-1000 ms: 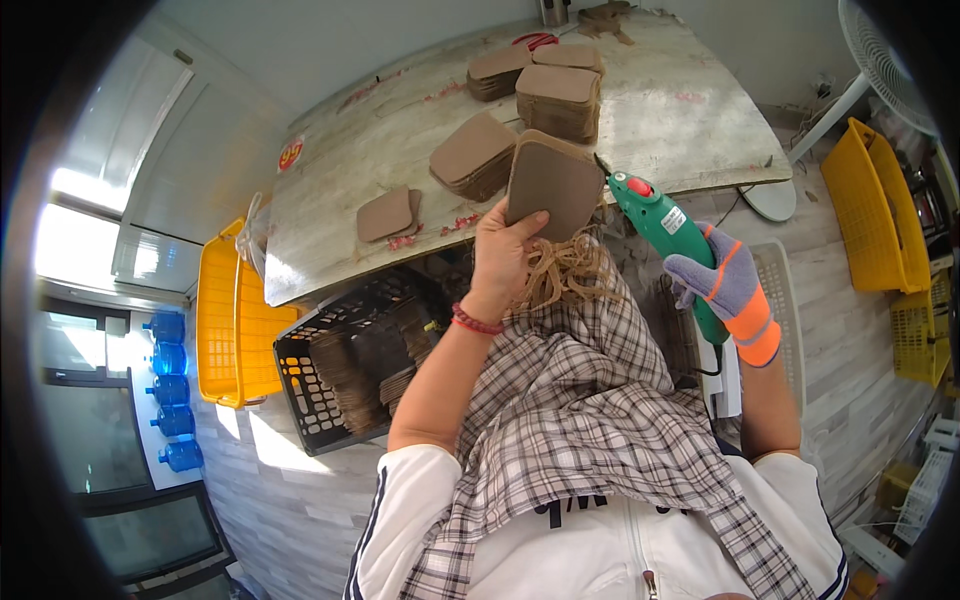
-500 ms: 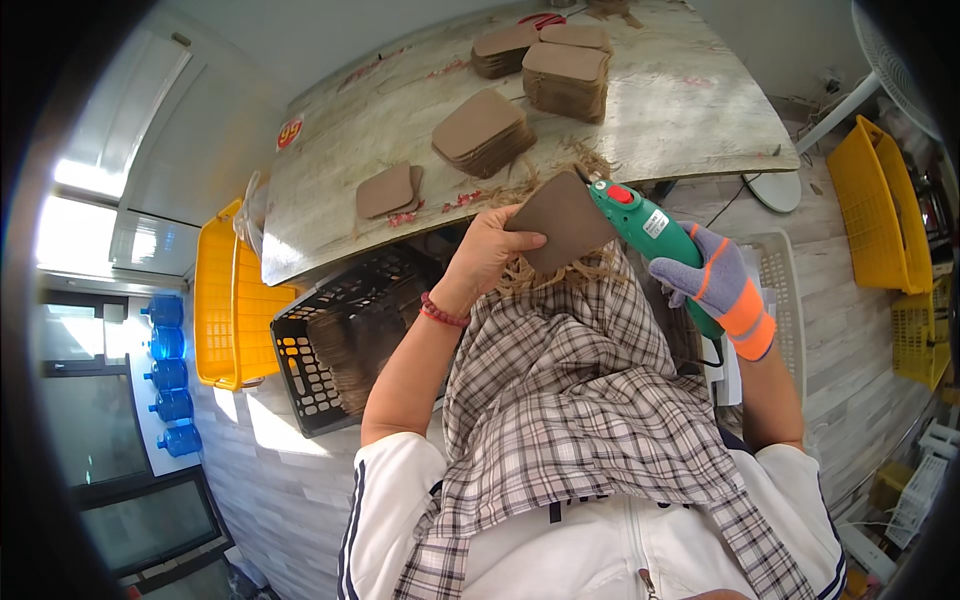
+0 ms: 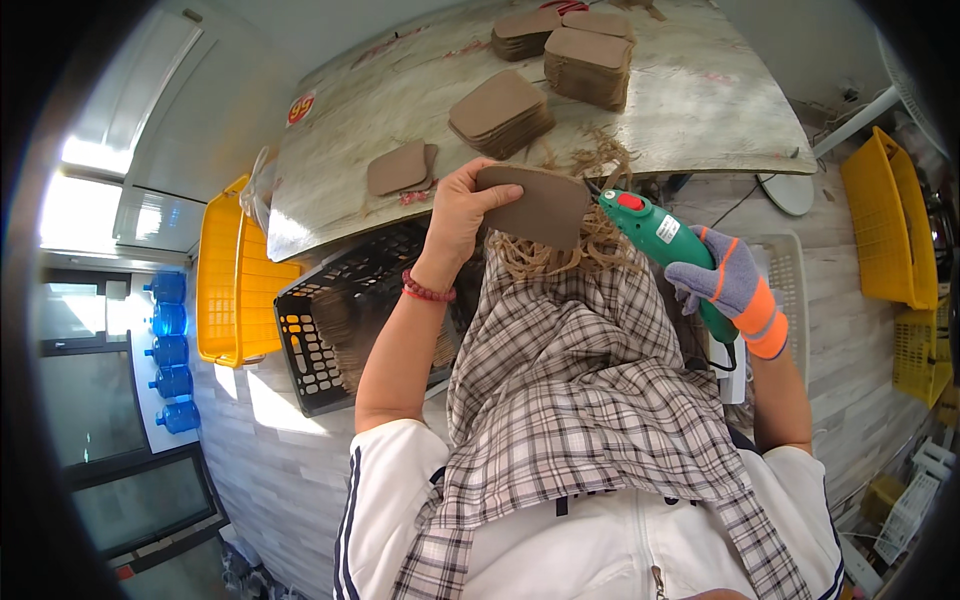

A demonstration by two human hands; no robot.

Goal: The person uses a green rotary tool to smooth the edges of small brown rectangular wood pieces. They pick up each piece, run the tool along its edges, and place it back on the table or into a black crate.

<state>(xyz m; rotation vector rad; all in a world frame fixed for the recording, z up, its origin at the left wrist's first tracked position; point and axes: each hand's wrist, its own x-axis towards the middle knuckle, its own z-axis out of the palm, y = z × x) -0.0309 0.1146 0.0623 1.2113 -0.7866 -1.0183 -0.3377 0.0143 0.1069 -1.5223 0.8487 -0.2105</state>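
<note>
My bare left hand [image 3: 463, 212] pinches a flat brown rounded pad [image 3: 538, 208] by its left end, thumb on top. The gloved right hand [image 3: 722, 285] is wrapped round green corded electric scissors [image 3: 652, 232] with a red switch. Their narrow tip points up and left and lies close to the pad's right edge; whether it touches cannot be told. Thin brown trimmings [image 3: 545, 256] lie below the pad on my checked apron [image 3: 560, 360]. Past my hands, stacks of similar pads [image 3: 500, 112] stand on the table [image 3: 370, 120], and a few loose pads [image 3: 398, 168] lie nearer the left.
More trimmings [image 3: 603, 155] hang at the table's near edge. Below it stands a black crate [image 3: 310, 350] holding brown pieces. A yellow basket [image 3: 235, 285] is at the left, another yellow crate [image 3: 890, 220] at the right. The tool's cord [image 3: 728, 355] runs beside my lap.
My left hand has moved left and turned the pad so its long side lies more level. The right hand still holds the electric scissors near its edge. The view has shifted slightly.
</note>
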